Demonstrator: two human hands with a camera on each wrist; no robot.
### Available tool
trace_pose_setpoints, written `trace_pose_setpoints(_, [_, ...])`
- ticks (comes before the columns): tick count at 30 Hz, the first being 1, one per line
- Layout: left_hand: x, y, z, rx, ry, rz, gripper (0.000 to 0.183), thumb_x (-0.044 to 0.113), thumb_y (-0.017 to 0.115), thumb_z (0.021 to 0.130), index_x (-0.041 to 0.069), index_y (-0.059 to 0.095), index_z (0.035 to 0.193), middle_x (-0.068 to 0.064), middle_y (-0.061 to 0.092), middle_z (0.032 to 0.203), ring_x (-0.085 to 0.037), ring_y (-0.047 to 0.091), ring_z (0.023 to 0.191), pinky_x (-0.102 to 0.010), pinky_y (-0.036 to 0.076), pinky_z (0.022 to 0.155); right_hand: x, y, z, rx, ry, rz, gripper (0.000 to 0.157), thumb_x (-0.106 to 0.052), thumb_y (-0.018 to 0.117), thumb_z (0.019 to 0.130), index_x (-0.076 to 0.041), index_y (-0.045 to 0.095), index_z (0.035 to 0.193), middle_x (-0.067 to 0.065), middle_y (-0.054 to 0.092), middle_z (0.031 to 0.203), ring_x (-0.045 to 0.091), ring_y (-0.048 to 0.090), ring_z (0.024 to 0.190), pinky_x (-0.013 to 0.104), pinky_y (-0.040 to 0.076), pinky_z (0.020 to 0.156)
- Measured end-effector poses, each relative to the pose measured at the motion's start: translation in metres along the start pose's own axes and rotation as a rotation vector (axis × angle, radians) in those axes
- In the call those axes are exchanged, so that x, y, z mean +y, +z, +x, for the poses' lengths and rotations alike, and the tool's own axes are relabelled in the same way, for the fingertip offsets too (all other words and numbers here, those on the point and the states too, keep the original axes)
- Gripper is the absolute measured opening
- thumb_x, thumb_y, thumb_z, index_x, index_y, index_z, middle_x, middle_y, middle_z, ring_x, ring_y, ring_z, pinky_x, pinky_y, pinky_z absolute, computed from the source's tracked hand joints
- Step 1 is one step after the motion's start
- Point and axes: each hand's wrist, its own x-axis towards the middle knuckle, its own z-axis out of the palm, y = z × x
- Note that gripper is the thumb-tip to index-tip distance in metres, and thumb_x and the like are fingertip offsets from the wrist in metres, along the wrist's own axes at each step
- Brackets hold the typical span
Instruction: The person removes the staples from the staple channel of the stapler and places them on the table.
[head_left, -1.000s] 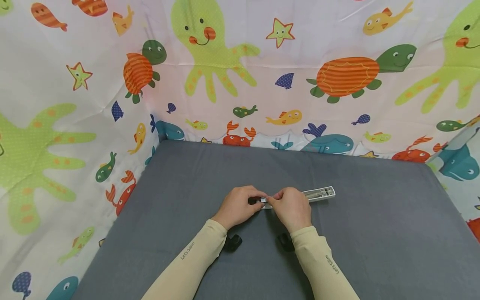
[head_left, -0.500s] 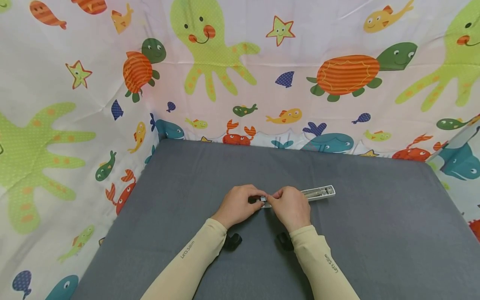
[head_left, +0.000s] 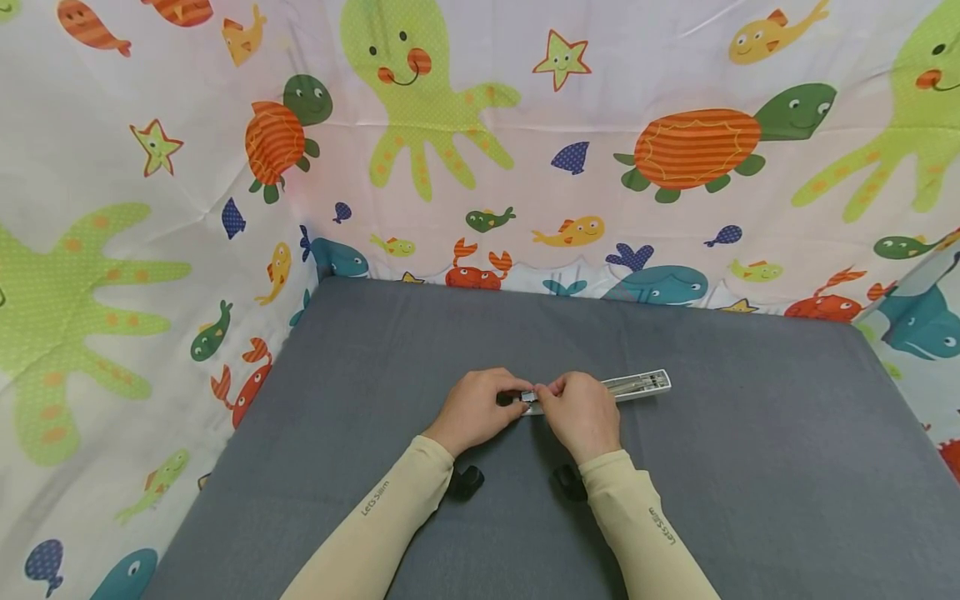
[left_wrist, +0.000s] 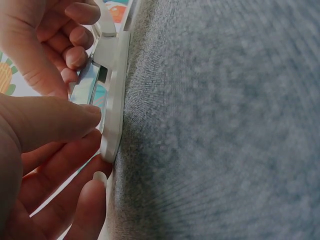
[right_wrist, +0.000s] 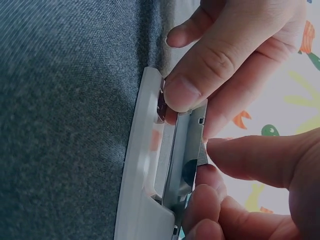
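Note:
A white stapler [head_left: 637, 385] lies opened out on the grey cloth, its metal staple channel [right_wrist: 177, 155] raised slightly above the white base [right_wrist: 134, 170]. My left hand [head_left: 480, 408] holds the stapler's left end, thumb on the end of the channel. From the other side, my right hand [head_left: 583, 417] pinches a small ridged strip of staples [right_wrist: 202, 154] at the channel, between thumb and finger. In the left wrist view, the channel's shiny side [left_wrist: 86, 82] shows between the hands. My fingers hide part of the strip and the stapler's middle.
Grey cloth [head_left: 750, 433] covers the table around the stapler. A curtain [head_left: 465, 167] printed with sea animals stands along the back and sides. Black wrist camera mounts [head_left: 467, 483] hang under both wrists.
Both hands stay almost in place at the stapler, with only slight finger movement. The head view has shifted very little.

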Motion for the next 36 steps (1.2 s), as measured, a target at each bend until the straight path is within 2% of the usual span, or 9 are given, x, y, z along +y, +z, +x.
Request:
trace_pose_setpoints(19, [0.003, -0.002, 0.0, 0.0, -0.004, 0.009, 0.027, 0.024, 0.08, 0.1, 0.026, 0.082, 0.127, 0.008, 0.078, 0.11, -0.015, 0.071, 0.095, -0.029, 0.057, 0.083, 0.001, 0.0, 0.003, 0.023, -0.032, -0.015, 0.028, -0.031, 0.075, 0.1, -0.012, 0.079, 0.081, 0.001, 0.069, 0.068, 0.02, 0.059, 0.06, 0.033, 0.041, 0.054])
trace_pose_setpoints(28, [0.002, 0.001, 0.0, -0.007, -0.004, -0.006, 0.027, 0.026, 0.08, 0.1, 0.027, 0.082, 0.127, 0.008, 0.078, 0.111, -0.013, 0.071, 0.095, -0.029, 0.057, 0.083, 0.007, -0.001, 0.002, 0.015, -0.037, -0.026, 0.029, -0.031, 0.074, 0.102, -0.009, 0.078, 0.082, 0.003, 0.068, 0.069, 0.021, 0.058, 0.061, 0.034, 0.042, 0.056])
trace_pose_setpoints(36, [-0.001, 0.001, 0.0, -0.005, -0.017, -0.01, 0.027, 0.026, 0.081, 0.099, 0.027, 0.082, 0.126, 0.008, 0.078, 0.11, -0.013, 0.071, 0.095, -0.028, 0.057, 0.083, 0.013, -0.012, 0.003, 0.029, -0.022, -0.032, 0.031, -0.032, 0.072, 0.103, -0.008, 0.079, 0.085, 0.004, 0.067, 0.069, 0.023, 0.057, 0.063, 0.034, 0.041, 0.058])
